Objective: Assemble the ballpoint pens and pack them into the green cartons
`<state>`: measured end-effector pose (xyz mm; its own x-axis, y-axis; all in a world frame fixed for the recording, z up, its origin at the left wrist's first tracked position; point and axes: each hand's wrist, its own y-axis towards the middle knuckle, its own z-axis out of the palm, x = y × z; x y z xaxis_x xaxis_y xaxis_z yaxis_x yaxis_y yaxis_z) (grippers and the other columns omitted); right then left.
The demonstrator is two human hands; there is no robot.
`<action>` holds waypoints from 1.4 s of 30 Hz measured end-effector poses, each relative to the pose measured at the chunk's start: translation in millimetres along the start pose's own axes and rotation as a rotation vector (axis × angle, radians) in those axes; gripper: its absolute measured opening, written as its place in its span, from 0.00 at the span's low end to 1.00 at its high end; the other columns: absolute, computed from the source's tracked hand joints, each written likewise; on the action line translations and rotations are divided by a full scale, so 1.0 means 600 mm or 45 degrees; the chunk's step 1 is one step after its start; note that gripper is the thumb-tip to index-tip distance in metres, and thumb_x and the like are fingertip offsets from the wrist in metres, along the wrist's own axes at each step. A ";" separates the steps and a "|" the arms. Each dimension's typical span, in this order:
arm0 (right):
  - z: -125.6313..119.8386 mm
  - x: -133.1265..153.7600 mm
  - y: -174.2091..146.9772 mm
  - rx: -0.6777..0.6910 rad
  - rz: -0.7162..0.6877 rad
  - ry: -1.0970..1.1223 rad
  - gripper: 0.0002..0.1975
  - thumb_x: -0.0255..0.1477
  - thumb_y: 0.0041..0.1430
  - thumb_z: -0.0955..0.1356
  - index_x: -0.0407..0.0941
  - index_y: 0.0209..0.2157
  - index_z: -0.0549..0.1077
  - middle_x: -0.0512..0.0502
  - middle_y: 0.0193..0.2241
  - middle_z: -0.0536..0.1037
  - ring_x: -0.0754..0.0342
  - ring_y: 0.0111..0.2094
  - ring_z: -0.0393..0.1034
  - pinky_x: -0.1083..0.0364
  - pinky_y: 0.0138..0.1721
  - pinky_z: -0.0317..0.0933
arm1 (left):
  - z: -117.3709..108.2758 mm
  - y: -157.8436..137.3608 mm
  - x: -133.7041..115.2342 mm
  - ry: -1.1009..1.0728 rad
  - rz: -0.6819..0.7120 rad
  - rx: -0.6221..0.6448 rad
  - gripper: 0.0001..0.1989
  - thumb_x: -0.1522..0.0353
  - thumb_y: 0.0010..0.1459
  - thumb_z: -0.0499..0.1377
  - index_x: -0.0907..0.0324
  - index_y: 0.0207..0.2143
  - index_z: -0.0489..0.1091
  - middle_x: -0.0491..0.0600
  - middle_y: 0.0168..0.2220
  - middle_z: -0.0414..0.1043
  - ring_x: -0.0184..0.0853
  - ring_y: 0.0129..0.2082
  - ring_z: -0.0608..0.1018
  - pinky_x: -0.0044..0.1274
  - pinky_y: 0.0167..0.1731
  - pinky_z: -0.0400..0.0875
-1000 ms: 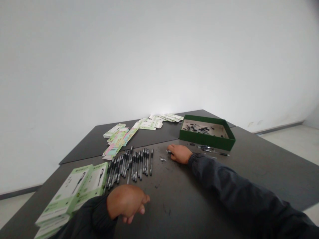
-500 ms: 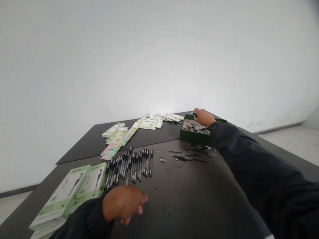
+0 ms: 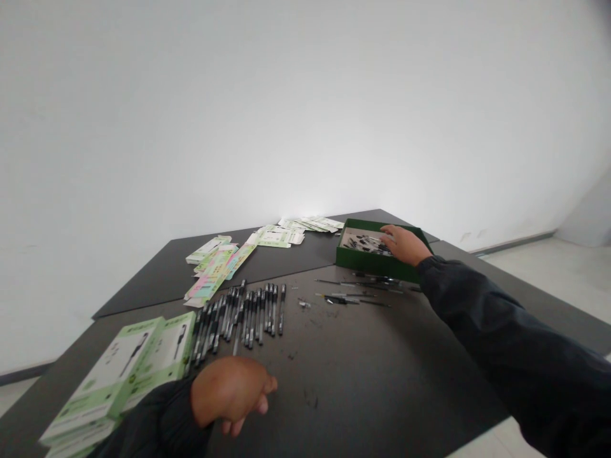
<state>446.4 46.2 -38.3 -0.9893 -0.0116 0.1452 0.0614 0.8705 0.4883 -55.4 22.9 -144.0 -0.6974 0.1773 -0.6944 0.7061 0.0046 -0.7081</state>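
My right hand [image 3: 403, 243] reaches over the right side of a green box [image 3: 377, 261], fingers slightly apart and pointing down at the loose pen parts [image 3: 365, 244] inside. No held object shows in its fingers. In the foreground my left hand [image 3: 233, 391] hovers low over the dark table, its fingers curled under; whatever they hold is hidden. Just beyond it a clear tube [image 3: 237, 343] points up from behind the knuckles; I cannot tell whether the hand grips it. A row of black-gripped pens [image 3: 248, 315] lies past that hand.
Green-and-white pen boxes [image 3: 107, 378] are stacked at the left front. Flattened cartons [image 3: 222, 270] and more cartons [image 3: 281, 235] spread along the back. Black refills [image 3: 353, 296] lie before the green box, with small dark scraps [image 3: 310, 401] on the table [image 3: 372, 375].
My right hand has come down and right, from above the box's far edge to its contents. The black piece in its fingers no longer shows. My left hand stays curled; the view shifts slightly.
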 end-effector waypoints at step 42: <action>0.126 0.183 -0.112 0.512 -0.315 0.108 0.22 0.40 0.58 0.62 0.47 0.52 0.64 0.40 0.47 0.66 0.46 0.48 0.57 0.48 0.46 0.51 | 0.004 -0.006 -0.046 0.083 -0.076 0.051 0.26 0.53 0.57 0.43 0.58 0.49 0.65 0.44 0.18 0.63 0.33 0.16 0.67 0.23 0.18 0.64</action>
<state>323.9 23.8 -120.2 -0.9525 -0.2680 0.1445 -0.2470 0.9577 0.1476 -39.3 15.6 -122.5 -0.7276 0.2413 -0.6422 0.6575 -0.0219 -0.7532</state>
